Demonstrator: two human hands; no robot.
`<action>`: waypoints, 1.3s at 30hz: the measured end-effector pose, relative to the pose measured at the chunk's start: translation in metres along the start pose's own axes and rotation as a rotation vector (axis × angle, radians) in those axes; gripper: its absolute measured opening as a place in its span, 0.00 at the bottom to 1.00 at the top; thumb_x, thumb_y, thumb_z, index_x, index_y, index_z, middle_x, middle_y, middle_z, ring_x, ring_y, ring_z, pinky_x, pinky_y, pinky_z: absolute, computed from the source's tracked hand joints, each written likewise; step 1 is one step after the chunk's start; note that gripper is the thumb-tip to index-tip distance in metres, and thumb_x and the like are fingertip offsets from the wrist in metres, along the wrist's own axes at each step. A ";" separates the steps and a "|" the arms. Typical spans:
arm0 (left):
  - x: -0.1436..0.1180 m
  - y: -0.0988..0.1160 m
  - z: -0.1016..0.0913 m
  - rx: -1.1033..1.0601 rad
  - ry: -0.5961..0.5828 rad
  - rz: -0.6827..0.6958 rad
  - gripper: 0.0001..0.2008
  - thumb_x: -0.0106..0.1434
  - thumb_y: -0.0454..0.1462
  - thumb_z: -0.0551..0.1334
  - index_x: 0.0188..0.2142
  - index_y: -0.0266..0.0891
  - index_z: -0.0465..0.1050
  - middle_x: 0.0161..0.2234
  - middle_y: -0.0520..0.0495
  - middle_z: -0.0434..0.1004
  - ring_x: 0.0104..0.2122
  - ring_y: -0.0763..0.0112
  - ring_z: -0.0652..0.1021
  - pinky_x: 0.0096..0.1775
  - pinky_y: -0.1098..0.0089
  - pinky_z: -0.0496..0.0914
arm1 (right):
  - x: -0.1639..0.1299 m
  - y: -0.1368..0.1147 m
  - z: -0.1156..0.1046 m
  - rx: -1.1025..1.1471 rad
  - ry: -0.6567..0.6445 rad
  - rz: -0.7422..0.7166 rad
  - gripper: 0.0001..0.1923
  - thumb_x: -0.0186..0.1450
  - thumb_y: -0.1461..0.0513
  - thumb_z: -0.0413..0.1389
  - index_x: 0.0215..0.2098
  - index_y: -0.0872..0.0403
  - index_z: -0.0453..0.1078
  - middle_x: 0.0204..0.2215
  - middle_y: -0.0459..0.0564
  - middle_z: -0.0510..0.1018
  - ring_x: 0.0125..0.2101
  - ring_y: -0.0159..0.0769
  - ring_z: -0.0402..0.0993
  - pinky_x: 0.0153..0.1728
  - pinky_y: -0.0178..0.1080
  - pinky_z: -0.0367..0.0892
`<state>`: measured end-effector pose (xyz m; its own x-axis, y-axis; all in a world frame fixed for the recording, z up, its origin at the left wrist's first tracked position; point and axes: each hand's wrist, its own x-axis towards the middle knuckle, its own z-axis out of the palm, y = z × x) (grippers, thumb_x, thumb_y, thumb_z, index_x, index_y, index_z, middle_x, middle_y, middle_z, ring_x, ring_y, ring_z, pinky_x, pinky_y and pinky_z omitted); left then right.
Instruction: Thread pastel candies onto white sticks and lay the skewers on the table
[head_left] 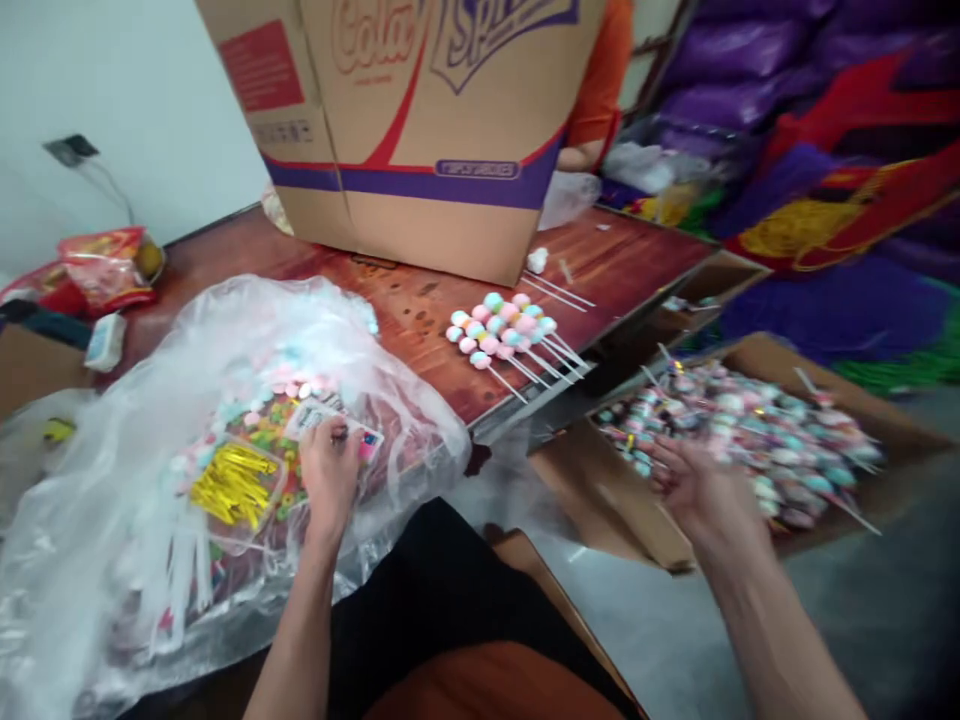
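A reddish-brown tabletop carries a big clear plastic bag at the left, full of pastel sweets and a bundle of gold twist ties. The left hand rests on it, fingers pinched on a small printed label. Beyond, marshmallow sticks lie fanned before a cardboard box. The right hand, blurred, fingers loosely spread and holding nothing, hovers at an open carton of wrapped sticks.

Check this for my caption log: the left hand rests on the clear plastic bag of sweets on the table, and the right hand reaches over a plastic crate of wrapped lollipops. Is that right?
Not quite. The head view shows the right hand over an open cardboard box of wrapped lollipops, not a plastic crate. The rest holds: the left hand rests on the clear plastic bag of sweets on the table.
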<state>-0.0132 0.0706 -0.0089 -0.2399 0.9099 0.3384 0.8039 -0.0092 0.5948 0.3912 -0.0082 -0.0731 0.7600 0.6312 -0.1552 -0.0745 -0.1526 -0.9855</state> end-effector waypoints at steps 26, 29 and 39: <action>-0.065 0.036 -0.037 -1.323 -0.026 -0.751 0.18 0.58 0.48 0.70 0.31 0.36 0.72 0.24 0.55 0.68 0.22 0.80 0.67 0.25 0.78 0.63 | -0.211 -0.056 0.203 0.262 -0.835 0.082 0.13 0.58 0.56 0.63 0.22 0.55 0.69 0.18 0.40 0.66 0.20 0.26 0.56 0.21 0.32 0.53; -0.058 0.039 -0.042 -1.598 -0.217 -1.062 0.11 0.59 0.40 0.70 0.34 0.33 0.76 0.30 0.48 0.76 0.25 0.79 0.72 0.26 0.78 0.68 | -0.211 -0.061 0.201 0.251 -0.874 0.043 0.11 0.58 0.57 0.62 0.24 0.55 0.71 0.20 0.42 0.70 0.22 0.27 0.61 0.24 0.32 0.57; -0.062 0.036 -0.037 -1.577 0.020 -0.894 0.15 0.43 0.32 0.78 0.24 0.34 0.73 0.23 0.55 0.71 0.21 0.82 0.69 0.23 0.79 0.67 | -0.206 -0.065 0.186 0.146 -0.896 -0.228 0.17 0.65 0.56 0.56 0.21 0.53 0.60 0.20 0.40 0.61 0.23 0.28 0.57 0.26 0.33 0.54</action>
<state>0.0111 -0.0013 0.0184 -0.2783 0.8562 -0.4352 -0.7679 0.0738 0.6363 0.1194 0.0136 0.0101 -0.0100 0.9941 0.1077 -0.1113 0.1060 -0.9881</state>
